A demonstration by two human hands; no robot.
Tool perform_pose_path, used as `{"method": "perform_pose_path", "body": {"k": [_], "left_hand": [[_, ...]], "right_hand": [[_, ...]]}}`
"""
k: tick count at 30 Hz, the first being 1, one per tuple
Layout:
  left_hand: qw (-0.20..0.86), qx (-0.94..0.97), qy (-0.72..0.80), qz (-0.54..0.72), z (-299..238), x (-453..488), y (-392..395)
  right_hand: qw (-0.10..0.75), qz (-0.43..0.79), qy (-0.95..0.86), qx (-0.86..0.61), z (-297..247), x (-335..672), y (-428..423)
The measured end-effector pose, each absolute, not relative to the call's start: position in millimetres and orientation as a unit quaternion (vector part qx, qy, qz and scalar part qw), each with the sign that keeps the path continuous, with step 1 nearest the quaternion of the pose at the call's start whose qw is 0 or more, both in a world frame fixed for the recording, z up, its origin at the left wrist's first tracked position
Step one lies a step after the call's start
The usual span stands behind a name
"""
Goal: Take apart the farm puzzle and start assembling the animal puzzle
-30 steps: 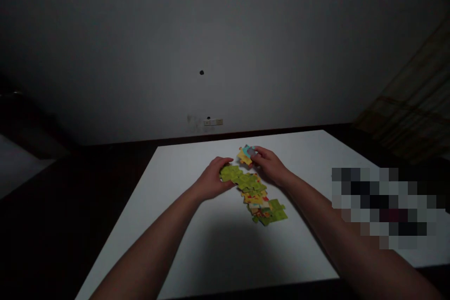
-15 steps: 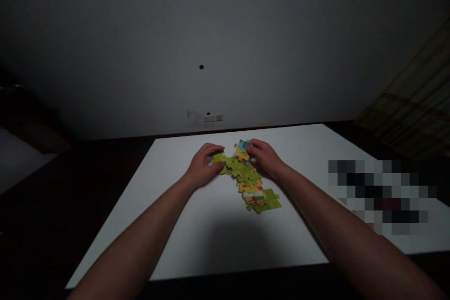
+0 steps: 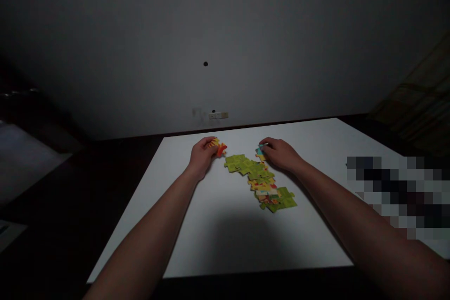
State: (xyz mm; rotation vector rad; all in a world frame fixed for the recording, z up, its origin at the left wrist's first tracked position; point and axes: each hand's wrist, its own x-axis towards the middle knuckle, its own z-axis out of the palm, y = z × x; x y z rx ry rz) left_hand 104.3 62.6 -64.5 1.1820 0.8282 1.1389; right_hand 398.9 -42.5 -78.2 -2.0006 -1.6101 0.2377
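A strip of joined jigsaw pieces (image 3: 258,180), mostly yellow-green with some red and orange patches lower down, lies flat near the middle of the white worktop (image 3: 218,239), running slantwise from its far left end toward the near right. No print or lettering on the pieces can be read in the dim light.

The left hand (image 3: 202,155) rests on the worktop just left of the strip's far end, its fingers closed on a loose red-and-yellow puzzle piece (image 3: 220,147) that sticks out toward the strip without touching it. The right hand (image 3: 281,154) lies at the far right edge of the strip, fingertips pinched on a small blue-and-yellow puzzle piece (image 3: 260,151) just beside the green pieces; whether that piece is joined to them cannot be told.

On the grey wall behind, low down, sits a pale socket plate (image 3: 218,115), and higher up a small dark spot (image 3: 206,63).
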Motion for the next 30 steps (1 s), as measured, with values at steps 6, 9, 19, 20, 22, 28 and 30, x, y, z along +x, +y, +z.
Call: {"method": "perform_pose_path", "body": {"k": [6,9,19,20,22,28,30], "left_hand": [[0.569,0.518,0.376,0.516,-66.6,104.4,68.8],[0.542,0.546,0.394,0.502,-68.9,102.4,73.3],[0.227,0.78,0.502,0.298,-67.7,88.9,76.2],[0.182,0.799,0.499,0.281,-63.9,89.0,72.2],[0.102,0.84,0.464,0.263,-55.0,90.0,61.6],[0.143,0.943,0.227,0.196,-48.7,97.2,30.9],[0.173,0.948,0.214,0.163,-55.8,99.6,28.5]], "right_hand": [[0.225,0.097,-0.603,-0.759,-71.6,399.7,-42.2],[0.213,0.093,-0.613,-0.755,-69.3,398.4,-43.1],[0.19,0.0,-0.62,-0.761,-69.4,398.6,-47.3],[0.21,0.001,-0.631,-0.747,-66.7,397.2,-49.0],[0.261,0.036,-0.676,-0.688,-59.7,391.6,-54.6],[0.267,0.2,-0.789,-0.516,-45.5,363.7,-75.2],[0.261,0.193,-0.796,-0.511,-45.1,360.7,-76.4]]}}
